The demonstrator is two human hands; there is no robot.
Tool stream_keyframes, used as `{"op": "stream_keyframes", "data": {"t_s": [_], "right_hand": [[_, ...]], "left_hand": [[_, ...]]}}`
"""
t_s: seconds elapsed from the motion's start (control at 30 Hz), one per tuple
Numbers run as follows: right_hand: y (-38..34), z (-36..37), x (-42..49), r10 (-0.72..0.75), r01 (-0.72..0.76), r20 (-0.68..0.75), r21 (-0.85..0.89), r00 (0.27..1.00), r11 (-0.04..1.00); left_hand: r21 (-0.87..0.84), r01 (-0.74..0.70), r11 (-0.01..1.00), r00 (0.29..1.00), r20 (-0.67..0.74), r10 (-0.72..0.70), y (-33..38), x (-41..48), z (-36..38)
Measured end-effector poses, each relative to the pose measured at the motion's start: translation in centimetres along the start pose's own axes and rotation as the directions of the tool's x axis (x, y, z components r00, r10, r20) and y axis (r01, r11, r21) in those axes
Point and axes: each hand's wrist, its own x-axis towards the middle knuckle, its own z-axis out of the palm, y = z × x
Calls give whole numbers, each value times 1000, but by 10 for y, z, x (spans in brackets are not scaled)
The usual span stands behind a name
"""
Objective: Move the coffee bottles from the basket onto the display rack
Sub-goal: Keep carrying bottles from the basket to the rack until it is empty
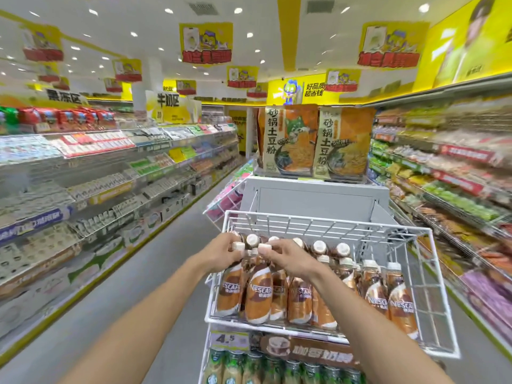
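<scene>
The left grip is pinched around the neck of a coffee bottle, fingers curled just under its pale, ribbed screw cap. The right grip pinches a second coffee bottle the same way, thumb and fingers pressed at the cap. The two caps sit just beside each other between the hands.

Both bottles are plastic, with narrow necks that swell into rounded bodies. They are wrapped in glossy brown, orange and cream sleeves printed with white lettering. They hang at the front left corner of a white wire tier, tilted with their bases toward the camera. Whether the bases rest on the wire cannot be told.

The tier is a box of thin white rods in an open grid, with a raised back and sides. More coffee bottles of the same kind stand inside it in close rows, shoulder to shoulder, most of them on the left and middle.

Below the tier, a row of green-labelled bottles stands under a price label and a brown card sign.

Behind the tier rises a flat grey panel, with large crinkled orange bags on top. Stocked shelves line the smooth grey floor on both sides, blurred.
</scene>
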Motion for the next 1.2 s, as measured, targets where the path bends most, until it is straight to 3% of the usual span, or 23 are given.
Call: {"op": "stream_keyframes", "data": {"t_s": [0.2,0.63,0.97,1.2], "right_hand": [[3,0,16,22,-22,52,10,998,1000],[13,-6,22,24,-23,32,-25,999,999],[15,-7,19,4,-4,5,-37,1000,999],[16,-8,16,6,-6,0,-21,1000,1000]], "left_hand": [[49,52,997,996,-73,-49,-3,7,18],[156,-30,987,981,-183,59,1,7,23],[315,121,941,961,-274,-32,9,16,32],[314,141,939,959,-280,-50,15,8,33]]}}
